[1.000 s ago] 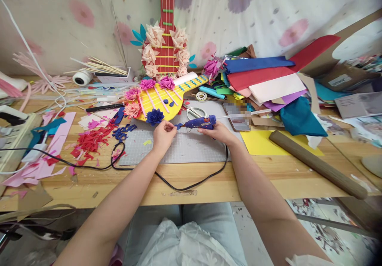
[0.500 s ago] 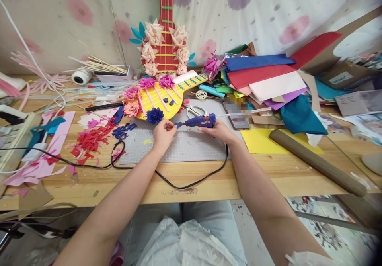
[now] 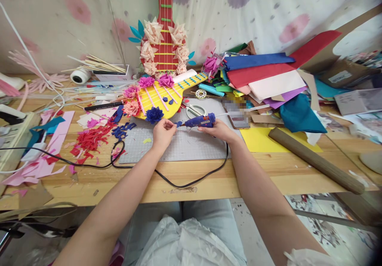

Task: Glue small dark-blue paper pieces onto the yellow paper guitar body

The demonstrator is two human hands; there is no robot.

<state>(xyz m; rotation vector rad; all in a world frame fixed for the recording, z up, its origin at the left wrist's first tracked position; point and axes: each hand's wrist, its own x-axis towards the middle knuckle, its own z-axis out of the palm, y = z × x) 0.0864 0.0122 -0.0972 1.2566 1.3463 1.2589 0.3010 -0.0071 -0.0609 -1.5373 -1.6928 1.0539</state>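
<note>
My right hand (image 3: 219, 131) grips a blue hot glue gun (image 3: 200, 120), its nozzle pointing left and a glue stick jutting from its back. My left hand (image 3: 164, 133) pinches a small dark blue paper petal (image 3: 179, 124) right at the nozzle tip. Both hands are above a grey cutting mat (image 3: 191, 148). Just beyond them lies a yellow paper-covered guitar shape (image 3: 171, 95) with pink strips and white strings. A dark blue paper flower (image 3: 154, 115) sits on its near edge, beside my left fingers. White-handled scissors (image 3: 195, 110) rest behind the glue gun.
A red guitar shape (image 3: 165, 39) with peach flowers stands against the curtain. Red paper scraps (image 3: 91, 140) and blue scraps (image 3: 123, 130) lie left. The glue gun's black cord (image 3: 185, 187) loops along the front. Right are a phone (image 3: 238, 116), stacked coloured paper (image 3: 265, 77) and a brown tube (image 3: 316, 160).
Hardly anything differs. Both hands, the petal and the glue gun keep nearly the same place, with only a slight shift of the whole view.
</note>
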